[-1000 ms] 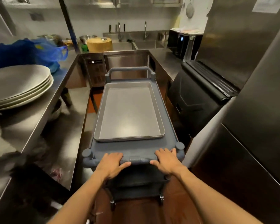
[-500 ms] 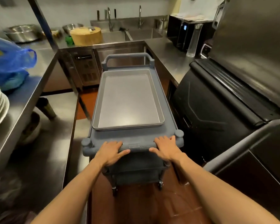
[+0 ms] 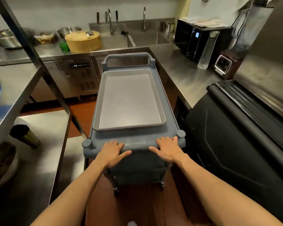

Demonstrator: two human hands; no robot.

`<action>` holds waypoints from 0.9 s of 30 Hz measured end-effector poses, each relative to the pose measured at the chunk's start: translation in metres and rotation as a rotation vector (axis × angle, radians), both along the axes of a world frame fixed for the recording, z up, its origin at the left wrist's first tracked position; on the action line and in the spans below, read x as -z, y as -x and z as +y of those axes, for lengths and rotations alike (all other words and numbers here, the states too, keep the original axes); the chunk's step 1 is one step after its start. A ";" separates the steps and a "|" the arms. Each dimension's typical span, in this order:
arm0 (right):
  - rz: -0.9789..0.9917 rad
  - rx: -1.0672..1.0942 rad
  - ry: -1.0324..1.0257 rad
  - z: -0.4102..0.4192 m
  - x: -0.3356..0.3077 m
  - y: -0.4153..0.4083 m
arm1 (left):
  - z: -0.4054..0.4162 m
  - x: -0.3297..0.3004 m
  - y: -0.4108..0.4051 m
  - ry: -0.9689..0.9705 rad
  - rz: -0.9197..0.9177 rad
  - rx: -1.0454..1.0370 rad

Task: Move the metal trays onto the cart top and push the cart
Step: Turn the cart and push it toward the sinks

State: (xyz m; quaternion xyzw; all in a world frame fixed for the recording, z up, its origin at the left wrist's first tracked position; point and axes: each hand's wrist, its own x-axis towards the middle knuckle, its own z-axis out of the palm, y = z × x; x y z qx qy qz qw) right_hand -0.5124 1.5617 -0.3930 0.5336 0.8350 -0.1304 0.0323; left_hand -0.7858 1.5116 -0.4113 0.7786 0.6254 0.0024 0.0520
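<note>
A grey plastic cart (image 3: pixel 170 111) stands in the aisle ahead of me. Stacked flat metal trays (image 3: pixel 129 100) lie on its top, filling most of it. My left hand (image 3: pixel 112 153) grips the left part of the cart's near handle bar (image 3: pixel 135 146), fingers over the top. My right hand (image 3: pixel 169 150) grips the right part of the same bar. The cart's far handle (image 3: pixel 127 57) is close to the counter front ahead.
A steel counter with sinks (image 3: pixel 137 38), a round wooden block (image 3: pixel 83 40) and bowls (image 3: pixel 5 38) runs across ahead. A steel table (image 3: pixel 11 88) with a lower shelf is left. A black bin (image 3: pixel 235 136) and counter appliances (image 3: pixel 196 41) are right.
The cart has rolled forward down the aisle with both hands on its handle. The plates and blue bag on the left have slid out of view; the sink counter is nearer.
</note>
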 end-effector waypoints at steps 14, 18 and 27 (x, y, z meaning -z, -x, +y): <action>-0.001 0.016 -0.025 0.208 0.004 0.027 | 0.207 0.000 0.026 0.022 -0.007 0.003; 0.002 0.010 -0.029 0.254 0.004 0.030 | 0.252 -0.002 0.029 0.042 -0.005 -0.010; -0.014 -0.009 -0.045 0.340 0.006 0.026 | 0.332 -0.003 0.023 0.029 -0.008 -0.046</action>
